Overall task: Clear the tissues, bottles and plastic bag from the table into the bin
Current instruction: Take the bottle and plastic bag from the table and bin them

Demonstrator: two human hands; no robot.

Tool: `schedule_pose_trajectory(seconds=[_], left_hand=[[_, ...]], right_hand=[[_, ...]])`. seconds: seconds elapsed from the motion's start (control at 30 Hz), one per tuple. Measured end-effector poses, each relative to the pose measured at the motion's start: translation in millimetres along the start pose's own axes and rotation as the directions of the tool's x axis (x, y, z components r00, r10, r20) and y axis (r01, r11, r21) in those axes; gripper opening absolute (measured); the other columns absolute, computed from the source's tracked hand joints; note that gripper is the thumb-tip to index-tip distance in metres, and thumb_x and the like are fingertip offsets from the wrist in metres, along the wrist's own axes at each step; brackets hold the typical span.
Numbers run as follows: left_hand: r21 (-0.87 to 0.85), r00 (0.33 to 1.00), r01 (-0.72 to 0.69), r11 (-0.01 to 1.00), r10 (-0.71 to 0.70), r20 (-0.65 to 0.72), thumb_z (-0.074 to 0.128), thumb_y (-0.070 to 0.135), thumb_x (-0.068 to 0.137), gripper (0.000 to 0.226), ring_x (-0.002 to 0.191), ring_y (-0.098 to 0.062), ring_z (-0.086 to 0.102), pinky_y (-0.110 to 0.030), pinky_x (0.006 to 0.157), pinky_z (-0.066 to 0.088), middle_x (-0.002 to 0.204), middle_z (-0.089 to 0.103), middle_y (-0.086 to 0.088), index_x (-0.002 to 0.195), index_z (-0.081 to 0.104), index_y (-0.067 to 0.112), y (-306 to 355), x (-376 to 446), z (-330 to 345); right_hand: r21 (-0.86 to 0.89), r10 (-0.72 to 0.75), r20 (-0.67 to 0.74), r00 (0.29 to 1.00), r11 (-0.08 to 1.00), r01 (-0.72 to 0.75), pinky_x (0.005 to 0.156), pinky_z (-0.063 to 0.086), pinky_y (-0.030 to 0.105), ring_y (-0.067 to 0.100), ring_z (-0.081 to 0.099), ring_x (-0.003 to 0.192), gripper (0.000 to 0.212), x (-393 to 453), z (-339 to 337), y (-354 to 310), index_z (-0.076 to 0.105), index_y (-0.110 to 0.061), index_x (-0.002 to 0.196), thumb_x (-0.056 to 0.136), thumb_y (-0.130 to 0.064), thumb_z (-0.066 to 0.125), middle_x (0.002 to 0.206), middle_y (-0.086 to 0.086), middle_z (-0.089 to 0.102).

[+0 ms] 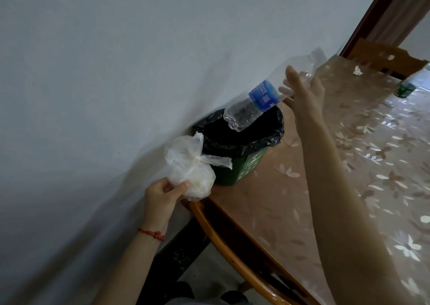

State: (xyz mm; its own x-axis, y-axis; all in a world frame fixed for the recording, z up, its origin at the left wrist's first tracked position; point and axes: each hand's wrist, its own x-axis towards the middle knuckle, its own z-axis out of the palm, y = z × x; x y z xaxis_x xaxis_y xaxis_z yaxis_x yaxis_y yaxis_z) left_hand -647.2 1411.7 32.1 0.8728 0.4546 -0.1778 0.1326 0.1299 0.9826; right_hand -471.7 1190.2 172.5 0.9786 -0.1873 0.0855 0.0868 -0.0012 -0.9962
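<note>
2 bottles (251,104), 1 bag (189,167), 1 tissue (356,70)

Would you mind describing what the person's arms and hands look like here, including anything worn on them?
Both forearms are bare, with no sleeves, gloves, rings or watch in view. The left hand has a thin red string bracelet, knotted, around its wrist. The right hand and its wrist show nothing worn.

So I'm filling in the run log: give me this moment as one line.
right hand: holds clear bottle over bin | left hand: grips tied plastic bag | left on table: tissue, green bottle
</note>
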Motion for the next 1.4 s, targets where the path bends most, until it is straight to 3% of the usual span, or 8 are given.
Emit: schedule_pose_trajectory(seconds=[0.3,0.4,0.57,0.7,0.83,0.93,1.17,1.4], left_hand=[[-0.011,1.0,0.009,1.0,-0.01,-0.021,0.069,-0.001,0.074,0.014,0.062,-0.004,0.067,-0.016,0.054,0.053,0.061,0.071,0.011,0.073,0.065,0.013,3.8,-4.4,1.4],[-0.007,0.999,0.014,1.0,-0.014,-0.042,0.07,-0.001,0.074,0.015,0.063,-0.008,0.066,-0.017,0.055,0.054,0.06,0.07,0.007,0.071,0.065,0.014,3.3,-6.6,1.1],[-0.045,0.999,0.01,0.999,-0.012,-0.035,0.068,-0.004,0.075,0.015,0.063,-0.007,0.067,-0.018,0.055,0.054,0.061,0.071,0.007,0.073,0.065,0.011,7.6,-14.0,3.0],[-0.088,1.0,0.018,0.996,-0.019,-0.012,0.067,-0.002,0.075,0.014,0.067,-0.009,0.068,-0.02,0.06,0.057,0.065,0.072,0.008,0.076,0.065,0.011,14.0,-17.8,2.7],[-0.128,1.0,0.003,0.992,-0.004,-0.009,0.068,-0.001,0.075,0.013,0.072,-0.012,0.07,-0.024,0.065,0.058,0.069,0.073,0.006,0.078,0.066,0.011,23.4,-20.0,2.9],[-0.164,1.0,-0.007,0.986,0.008,0.002,0.067,-0.001,0.075,0.012,0.076,-0.014,0.07,-0.025,0.067,0.058,0.071,0.073,0.004,0.078,0.067,0.011,31.2,-20.3,4.8],[-0.25,0.998,-0.03,0.968,0.042,0.046,0.065,-0.003,0.076,0.011,0.078,-0.013,0.07,-0.023,0.065,0.056,0.081,0.071,-0.002,0.082,0.066,0.007,62.6,-2.7,27.8],[-0.291,0.992,-0.04,0.956,0.074,0.106,0.066,-0.001,0.077,0.007,0.077,-0.013,0.069,-0.026,0.068,0.056,0.08,0.069,-0.003,0.075,0.064,0.005,88.7,35.2,66.9]], right_hand=[[-0.288,0.076,0.087,0.993,0.956,-0.048,0.092,0.05,0.041,0.02,0.061,0.105,0.09,-6.0,20.6,42.2,0.041,-0.008,0.133,0.065,-0.059,0.07,0.12,0.008,0.062],[-0.379,0.058,0.083,0.995,0.925,-0.022,0.085,0.042,0.025,0.013,0.053,0.108,0.083,-11.5,17.8,49.1,0.031,-0.011,0.14,0.076,-0.052,0.065,0.131,0.006,0.053],[-0.467,-0.014,0.091,0.996,0.883,0.055,0.101,0.042,0.034,0.015,0.048,0.121,0.071,-42.2,4.1,55.5,0.04,-0.014,0.136,0.079,-0.048,0.064,0.135,0.005,0.051],[-0.639,-0.092,0.223,0.97,0.738,0.217,0.101,0.036,0.029,0.019,0.046,0.123,0.058,-90.3,-8.7,72.4,0.045,-0.012,0.132,0.084,-0.039,0.061,0.134,0.007,0.05],[-0.763,-0.076,0.37,0.926,0.544,0.349,0.105,0.036,0.039,0.023,0.04,0.129,0.056,-134.4,-19.1,103.7,0.043,-0.012,0.135,0.087,-0.039,0.057,0.14,0.009,0.044],[-0.791,-0.09,0.462,0.882,0.407,0.456,0.098,0.044,0.043,0.027,0.048,0.124,0.053,-156.2,-27.7,124.8,0.049,-0.01,0.129,0.085,-0.035,0.061,0.134,0.011,0.051],[-0.796,-0.073,0.492,0.868,0.365,0.482,0.087,0.051,0.039,0.026,0.057,0.113,0.05,-176.5,-36.5,136.2,0.051,-0.015,0.123,0.085,-0.045,0.041,0.125,0.008,0.059],[-0.816,-0.045,0.485,0.873,0.335,0.471,0.091,0.048,0.039,0.025,0.054,0.118,0.049,-177.3,-43.8,146.0,0.051,-0.015,0.126,0.083,-0.035,0.062,0.131,0.007,0.055]])
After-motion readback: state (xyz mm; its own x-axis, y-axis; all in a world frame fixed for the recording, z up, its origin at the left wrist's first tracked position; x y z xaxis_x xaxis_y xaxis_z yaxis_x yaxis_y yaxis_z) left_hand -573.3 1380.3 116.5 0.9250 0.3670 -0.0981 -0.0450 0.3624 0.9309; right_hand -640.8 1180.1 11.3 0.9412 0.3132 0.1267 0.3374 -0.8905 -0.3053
